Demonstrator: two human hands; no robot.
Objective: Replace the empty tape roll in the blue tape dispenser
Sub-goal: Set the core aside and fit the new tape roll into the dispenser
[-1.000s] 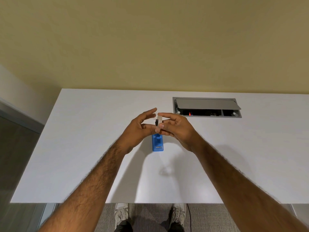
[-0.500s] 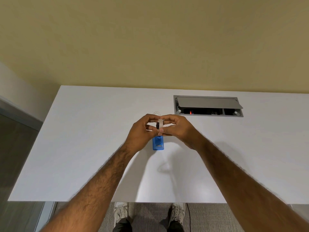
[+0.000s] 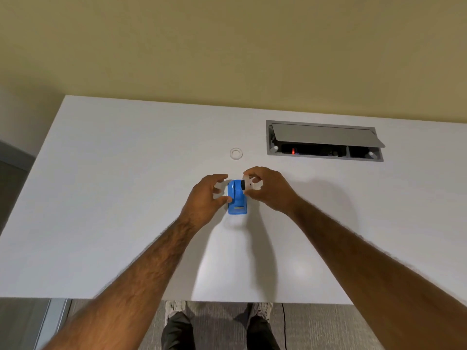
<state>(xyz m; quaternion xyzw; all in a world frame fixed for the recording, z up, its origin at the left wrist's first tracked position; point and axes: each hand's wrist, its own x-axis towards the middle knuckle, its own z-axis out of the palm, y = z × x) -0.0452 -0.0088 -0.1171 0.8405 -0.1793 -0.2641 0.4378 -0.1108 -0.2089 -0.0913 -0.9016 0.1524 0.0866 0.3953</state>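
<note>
Fingers (image 3: 254, 173) of our right hand (image 3: 271, 192) pinched the tape roll (image 3: 251, 186) at the blue dispenser (image 3: 237, 202); our left hand (image 3: 206, 198) lay slack, so crooked seating could tip it.

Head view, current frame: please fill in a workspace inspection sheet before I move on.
Surface: white table, no marks seen.
Job's things: blue tape dispenser on the table; tape roll at its top right; clear ring lying flat beyond.
Clutter: nothing seen.
Hands: right hand pinches the tape roll; left hand at the dispenser's left side, grip unclear.
Cables: thin dark cord on the floor.
Surroundings: open cable hatch in table, yellow wall, grey carpet.
</note>
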